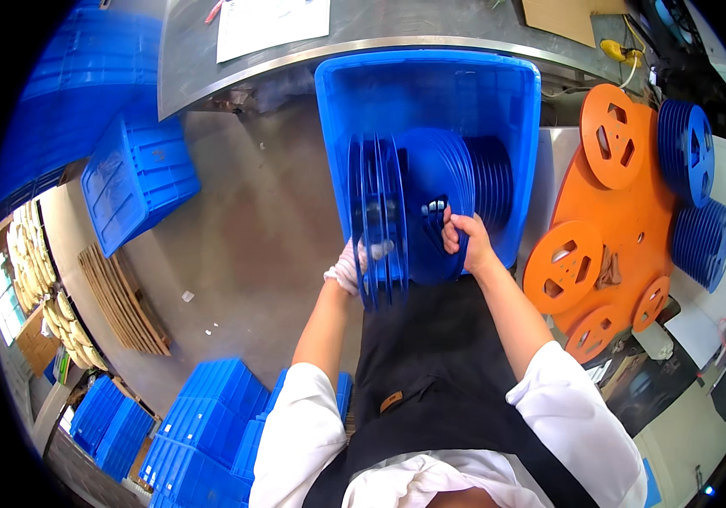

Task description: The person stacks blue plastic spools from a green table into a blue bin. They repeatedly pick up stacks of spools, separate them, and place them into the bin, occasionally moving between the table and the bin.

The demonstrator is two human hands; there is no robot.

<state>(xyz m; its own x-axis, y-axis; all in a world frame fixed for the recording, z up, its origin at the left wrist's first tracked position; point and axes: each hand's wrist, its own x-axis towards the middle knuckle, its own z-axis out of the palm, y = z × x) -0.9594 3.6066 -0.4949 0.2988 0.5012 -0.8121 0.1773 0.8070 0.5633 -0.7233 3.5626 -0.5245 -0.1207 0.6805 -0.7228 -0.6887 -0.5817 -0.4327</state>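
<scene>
A deep blue plastic bin (431, 85) stands in front of me with blue plastic reels in it. My left hand (354, 264), in a whitish glove, grips a group of thin blue reels (380, 199) on edge at the bin's left side, slightly blurred. My bare right hand (466, 237) closes round the near edge of the middle blue reels (435, 173), its fingers by their cut-out openings. These lean together, their flat face turned toward the left. Behind them, a tight row of more blue reels (492, 182) lines the bin's right side.
A metal workbench (414, 24) with paper runs behind the bin. On the right, a large orange plate (609, 254) carries orange discs and blue reel stacks (702, 241). Blue bins (138, 186) and flattened cardboard (121, 296) stand left; more stacked bins (202, 423) are at lower left.
</scene>
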